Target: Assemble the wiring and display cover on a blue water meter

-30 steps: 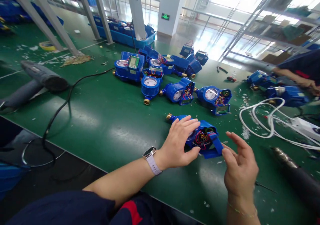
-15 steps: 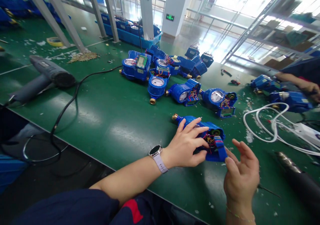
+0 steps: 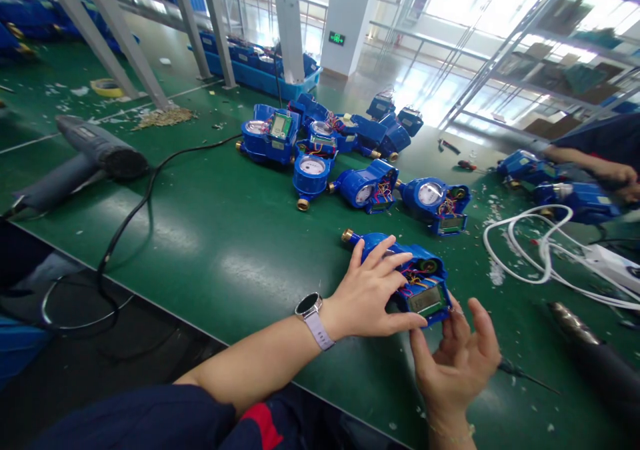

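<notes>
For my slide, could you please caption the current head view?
Left hand and right hand at an open blue meter, wires showing, more meters behind on a green table.

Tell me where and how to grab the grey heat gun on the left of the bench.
Probably best by the handle, reaching from the near edge of the bench: the heat gun lies on its side, its slim grip slanting towards that edge.

You're in a factory assembly workshop: your long green surface carries many blue meters with exposed wiring, a heat gun and scattered scraps, while metal shelving and a pillar with a green exit sign stand beyond.
</notes>
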Motion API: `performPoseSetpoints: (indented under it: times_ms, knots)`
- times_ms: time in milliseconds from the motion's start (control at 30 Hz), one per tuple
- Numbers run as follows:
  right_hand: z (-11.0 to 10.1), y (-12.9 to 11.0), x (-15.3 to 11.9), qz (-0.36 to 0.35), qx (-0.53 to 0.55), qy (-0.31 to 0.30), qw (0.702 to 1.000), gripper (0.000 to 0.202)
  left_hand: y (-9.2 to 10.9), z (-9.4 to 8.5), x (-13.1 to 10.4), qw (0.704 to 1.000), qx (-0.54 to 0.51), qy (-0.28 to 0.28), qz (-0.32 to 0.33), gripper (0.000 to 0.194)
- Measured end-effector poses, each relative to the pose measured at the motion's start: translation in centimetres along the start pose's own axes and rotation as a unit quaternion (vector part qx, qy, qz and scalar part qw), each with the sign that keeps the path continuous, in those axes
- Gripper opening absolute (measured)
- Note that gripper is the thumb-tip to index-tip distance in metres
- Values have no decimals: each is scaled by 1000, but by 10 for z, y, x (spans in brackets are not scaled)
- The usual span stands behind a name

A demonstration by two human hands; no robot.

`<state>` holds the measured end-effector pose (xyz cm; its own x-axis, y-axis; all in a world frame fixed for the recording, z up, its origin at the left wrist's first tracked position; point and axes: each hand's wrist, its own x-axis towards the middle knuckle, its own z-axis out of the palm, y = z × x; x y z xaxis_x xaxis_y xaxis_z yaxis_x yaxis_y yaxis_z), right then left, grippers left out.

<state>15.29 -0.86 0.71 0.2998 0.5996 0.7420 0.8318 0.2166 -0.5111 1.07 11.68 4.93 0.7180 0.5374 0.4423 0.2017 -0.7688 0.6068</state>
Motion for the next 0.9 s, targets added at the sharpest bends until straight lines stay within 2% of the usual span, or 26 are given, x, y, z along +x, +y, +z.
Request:
performPoseSetpoints:
  times_ms: [133, 233, 300, 367, 567, 733, 800, 900]
  knots:
    - [2, -9, 0, 19, 40, 9, 999, 70, 0, 0, 0, 1000, 5, -1, -4, 50]
    - [1, -18, -3, 96, 89, 24, 991, 68, 1, -3, 1, 1000, 1, -6, -12, 50]
    - [0, -25, -3, 163, 140, 43, 976, 69, 1, -5, 1, 1000, 0, -7, -17, 52]
    - [0, -32, -3, 197, 186, 54, 961, 68, 1, -6, 2, 1000, 0, -8, -13, 56]
    - [2, -46, 0, 157, 244, 25, 957, 60, -3, -6, 3, 1000, 4, -22, 16, 73]
    - [4, -52, 10, 87, 259, 16, 962, 58, -3, -3, 2, 999, 43, -22, 26, 91]
    - [4, -54, 15, 57, 257, 2, 965, 60, -2, 0, 1, 998, 63, -14, 16, 90]
    - [2, -54, 20, 30, 245, -19, 969, 63, 1, 4, 0, 997, 79, 4, -2, 74]
